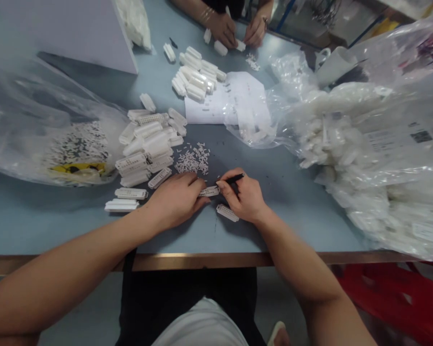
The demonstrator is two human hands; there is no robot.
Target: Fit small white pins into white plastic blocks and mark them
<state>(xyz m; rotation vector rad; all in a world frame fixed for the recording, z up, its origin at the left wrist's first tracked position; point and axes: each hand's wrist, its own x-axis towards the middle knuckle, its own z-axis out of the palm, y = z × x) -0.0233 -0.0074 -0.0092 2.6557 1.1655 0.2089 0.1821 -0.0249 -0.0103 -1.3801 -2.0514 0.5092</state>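
Note:
My left hand (182, 199) is closed on one end of a white plastic connector housing (210, 191) with rows of small holes, held just above the blue-grey table. Between the thumb and fingers of my right hand (244, 197) is a thin black pen-like tool (234, 179), its tip end close to the housing's right end. A second perforated housing (227, 212) lies on the table just below my right hand. Beyond my left hand is a small heap of tiny white pieces (194, 159). A pile of white housings (149, 139) rises to its left.
A clear bag of small pieces (77, 144) lies at left. Large clear bags of white parts (375, 144) fill the right side. Across the table, a co-worker's hands (225, 30) handle white parts behind another housing pile (197, 74) and a paper sheet (204, 110).

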